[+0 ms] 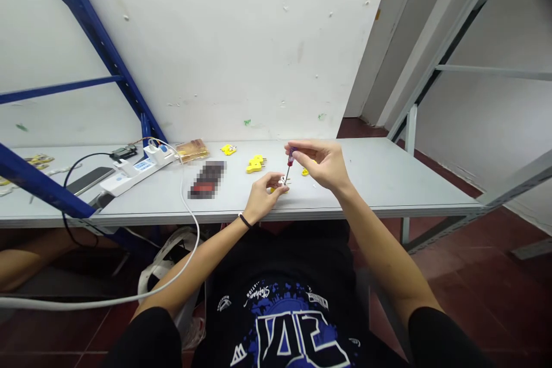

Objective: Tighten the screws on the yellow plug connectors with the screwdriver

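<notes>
My left hand (264,192) is closed on a small plug (283,181) near the table's front edge. White shows on the plug's upper side, some yellow below, and metal pins point right. In the fingertips of my right hand (323,164) is a screwdriver (290,162) with a red and purple handle. It stands nearly upright, its shaft reaching down to the plug; whether the tip sits in a screw is too small to tell. Partly behind my right hand lies a small yellow piece (305,172). Yellow plugs (256,164) rest beyond my left hand, with another yellow plug part (228,149) farther back.
A white power strip (138,169) with cables lies at left, near a phone (90,180). A clear bag (192,150) and a pixelated dark item (207,180) lie on the grey table (414,184). A blue post (99,46) rises at left. A white cable (196,236) hangs over the front edge.
</notes>
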Tool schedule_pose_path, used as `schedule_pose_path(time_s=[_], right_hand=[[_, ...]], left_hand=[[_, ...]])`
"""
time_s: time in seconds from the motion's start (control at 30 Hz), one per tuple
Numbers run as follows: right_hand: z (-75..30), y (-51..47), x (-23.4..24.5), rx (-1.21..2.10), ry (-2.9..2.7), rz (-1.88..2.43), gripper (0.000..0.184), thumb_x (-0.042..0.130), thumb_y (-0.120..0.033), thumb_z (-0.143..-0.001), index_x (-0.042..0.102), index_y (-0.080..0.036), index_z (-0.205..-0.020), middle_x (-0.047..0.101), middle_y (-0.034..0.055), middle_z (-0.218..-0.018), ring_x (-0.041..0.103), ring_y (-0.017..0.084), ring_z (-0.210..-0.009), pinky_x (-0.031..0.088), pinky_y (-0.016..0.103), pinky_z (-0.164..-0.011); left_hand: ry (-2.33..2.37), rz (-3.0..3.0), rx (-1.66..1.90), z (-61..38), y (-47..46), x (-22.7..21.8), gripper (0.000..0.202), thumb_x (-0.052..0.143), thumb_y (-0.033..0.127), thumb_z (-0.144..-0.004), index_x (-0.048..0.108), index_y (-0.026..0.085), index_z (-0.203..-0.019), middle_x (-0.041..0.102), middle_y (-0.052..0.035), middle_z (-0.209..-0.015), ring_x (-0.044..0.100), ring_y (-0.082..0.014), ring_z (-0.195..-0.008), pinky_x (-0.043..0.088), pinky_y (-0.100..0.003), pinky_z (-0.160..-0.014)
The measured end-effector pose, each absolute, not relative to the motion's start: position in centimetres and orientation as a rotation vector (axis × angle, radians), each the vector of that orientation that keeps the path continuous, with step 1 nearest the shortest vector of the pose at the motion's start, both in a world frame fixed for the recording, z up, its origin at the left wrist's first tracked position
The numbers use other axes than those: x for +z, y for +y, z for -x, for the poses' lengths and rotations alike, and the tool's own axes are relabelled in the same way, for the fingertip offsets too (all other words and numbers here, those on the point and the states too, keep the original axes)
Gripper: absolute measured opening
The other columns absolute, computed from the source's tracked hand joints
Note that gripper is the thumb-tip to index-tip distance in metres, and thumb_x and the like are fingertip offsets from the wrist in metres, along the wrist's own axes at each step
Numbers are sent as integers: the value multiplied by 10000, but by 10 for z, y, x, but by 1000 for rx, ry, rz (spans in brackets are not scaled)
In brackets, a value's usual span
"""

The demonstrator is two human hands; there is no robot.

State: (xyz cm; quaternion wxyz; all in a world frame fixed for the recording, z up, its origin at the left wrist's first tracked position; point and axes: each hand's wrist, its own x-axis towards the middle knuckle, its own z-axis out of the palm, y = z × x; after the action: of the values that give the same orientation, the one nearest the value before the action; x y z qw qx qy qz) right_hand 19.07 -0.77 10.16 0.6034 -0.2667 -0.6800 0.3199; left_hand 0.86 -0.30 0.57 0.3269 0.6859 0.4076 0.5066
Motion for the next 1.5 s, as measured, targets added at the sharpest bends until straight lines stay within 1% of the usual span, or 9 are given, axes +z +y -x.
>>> schedule_pose_path(time_s=[0.07,0.2,0.27,0.4,0.5,0.67,0.8,1.07,1.5], right_hand=[[-191,-8,103,687,-1601,632,281,802,-422,-816,801,-219,-1009,786,60,-969,744,196,-785,647,417,-855],[-188,-6,103,615,-1534,700,308,894,-431,-699,801,-211,-894,765,51,-891,724,185,-689,657,377,-714],[-188,-5,101,627,-1509,694,293,873,-437,-726,806,-213,-903,779,55,-905,729,184,-685,666,396,-756],[-189,-7,99,682,-1551,637,312,796,-425,-814,800,-218,-1049,799,71,-1016,749,191,-745,665,434,-852],[-189,-7,100,715,-1588,621,317,785,-429,-823,796,-225,-1065,797,66,-1019,742,176,-733,670,410,-832],[-188,-7,101,697,-1532,702,361,856,-419,-742,808,-208,-1031,802,54,-937,750,191,-693,692,391,-733],[-188,-8,99,552,-1538,661,292,810,-375,-807,808,-214,-1051,809,56,-971,775,216,-743,698,409,-765],[-185,-10,94,368,-1572,615,164,780,-343,-836,821,-253,-967,811,25,-953,787,234,-786,705,408,-775],[-187,-11,95,345,-1605,615,184,755,-360,-854,819,-243,-981,808,40,-933,768,216,-714,703,399,-717]], left_hand=[[1066,-1802,1326,-9,-3,6,335,776,319,-814,693,180,-1107,736,-56,-974,697,-192,-863,576,-372,-882],[1063,-1800,1324,-9,-4,7,324,774,298,-812,694,187,-1106,736,-62,-992,693,-187,-863,572,-373,-884],[1062,-1800,1330,-9,-4,8,324,776,301,-810,696,187,-1102,738,-69,-1019,694,-190,-871,574,-377,-887],[1065,-1806,1336,-9,-5,9,336,778,324,-811,693,181,-1103,741,-62,-996,698,-196,-870,580,-382,-890],[1063,-1804,1342,-9,-5,9,327,775,318,-812,691,184,-1098,739,-59,-1001,697,-193,-863,580,-377,-885],[1052,-1793,1355,-9,-6,10,326,780,313,-809,685,178,-1089,734,-63,-1017,693,-185,-863,579,-369,-883],[1046,-1747,1377,-9,-3,9,337,773,348,-823,677,172,-1093,734,-71,-1018,702,-198,-899,579,-375,-887],[1012,-1659,1391,-9,2,6,336,777,377,-832,662,164,-1066,745,-87,-1013,714,-205,-913,588,-379,-870],[1024,-1679,1400,-9,0,7,360,803,373,-807,669,169,-1073,736,-71,-995,706,-191,-884,587,-362,-856]])
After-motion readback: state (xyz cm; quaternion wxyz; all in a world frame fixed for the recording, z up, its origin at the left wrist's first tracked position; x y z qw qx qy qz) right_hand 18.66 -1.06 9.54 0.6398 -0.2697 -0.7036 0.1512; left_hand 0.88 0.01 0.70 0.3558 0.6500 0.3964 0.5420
